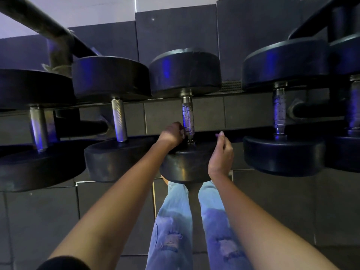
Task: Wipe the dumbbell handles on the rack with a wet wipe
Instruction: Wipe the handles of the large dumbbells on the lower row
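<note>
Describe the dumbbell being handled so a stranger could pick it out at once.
Find the row of black dumbbells lying across the rack. Take the middle dumbbell, right above the person's jeans, its near weight between both forearms. Unlike its neighbours, its handle has the left hand curled against the near end, with the right hand hovering just beside it.

Lower frame: you stand over dark grey floor tiles (pixel 39 221), large squares with thin pale joints, running out to both edges. One joint line (pixel 154 201) runs down the centre.

Mid frame: a band of the same grey tiling (pixel 206 112) shows across the middle.

Upper frame: dark matte wall panels (pixel 175 30) in stepped heights, and a pale wall (pixel 87 10) above them at upper left. A thin white vertical strip (pixel 135 2) sits top centre.

Centre right: a small ribbed vent grille (pixel 231 86) sits low on the panels.
</note>
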